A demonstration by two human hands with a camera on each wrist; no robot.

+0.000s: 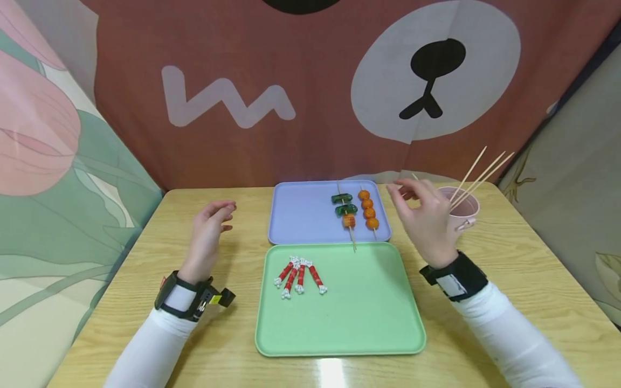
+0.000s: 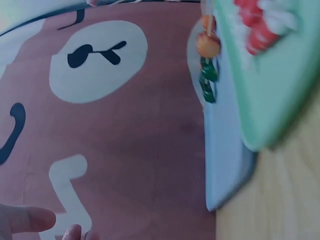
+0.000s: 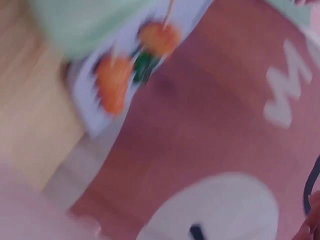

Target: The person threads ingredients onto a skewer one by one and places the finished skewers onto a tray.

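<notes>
My left hand hovers left of the trays with loosely bent fingers and nothing in it. Beside the pink cup, my right hand is raised, thumb and fingertips curved toward each other around an empty gap. On the lilac tray lie two skewers. One skewer carries green pieces and an orange ridged piece; the other skewer carries several orange balls. Several red pieces with white ends lie at the upper left of the green tray.
Thin wooden sticks stand in the cup at the back right, and the right hand covers part of it. The trays sit one behind the other on the wooden table. A brown cloth with a bear's face hangs behind the table.
</notes>
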